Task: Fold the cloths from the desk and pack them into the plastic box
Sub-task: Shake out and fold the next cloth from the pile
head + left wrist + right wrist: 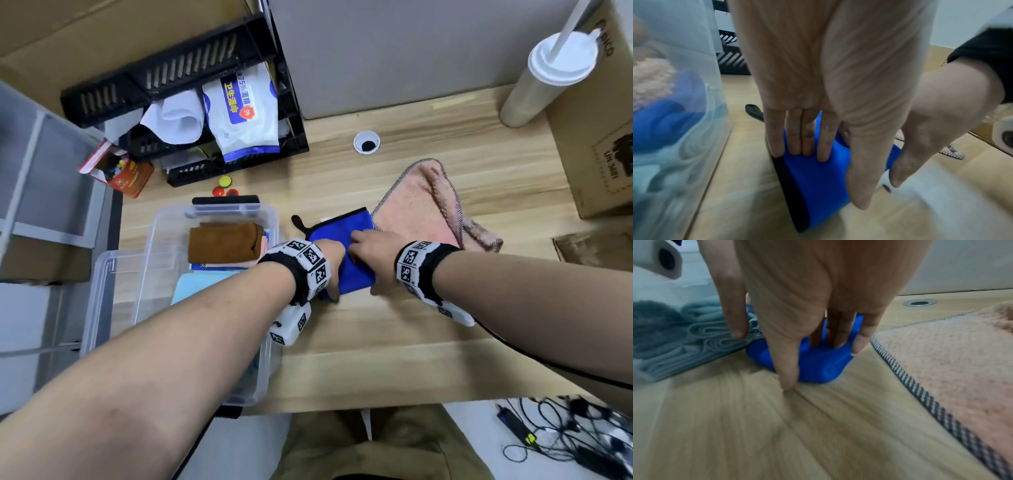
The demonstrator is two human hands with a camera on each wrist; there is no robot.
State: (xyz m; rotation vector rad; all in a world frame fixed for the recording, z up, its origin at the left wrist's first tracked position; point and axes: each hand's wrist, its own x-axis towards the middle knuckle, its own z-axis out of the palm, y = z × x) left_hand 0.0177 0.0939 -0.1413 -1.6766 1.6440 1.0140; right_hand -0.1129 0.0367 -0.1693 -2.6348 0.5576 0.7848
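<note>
A folded blue cloth (347, 236) with black trim lies on the wooden desk (376, 329), just right of the clear plastic box (156, 236). My left hand (337, 263) presses straight fingers (803, 142) on the blue cloth (818, 181), thumb beside its edge. My right hand (363, 253) lays its fingers (838, 337) flat on the blue cloth (818, 368), and its thumb tip touches the desk. A pink towel (421, 209) lies spread to the right. Folded brown cloth (222, 241) and light blue cloth (202, 284) sit in the box.
A black crate (191, 68) with a wipes pack (243, 113) stands at the back left. A lidded cup with a straw (548, 72) and a cardboard box (603, 144) stand at the right. A cable hole (366, 142) and bottle caps (224, 185) lie behind the cloths.
</note>
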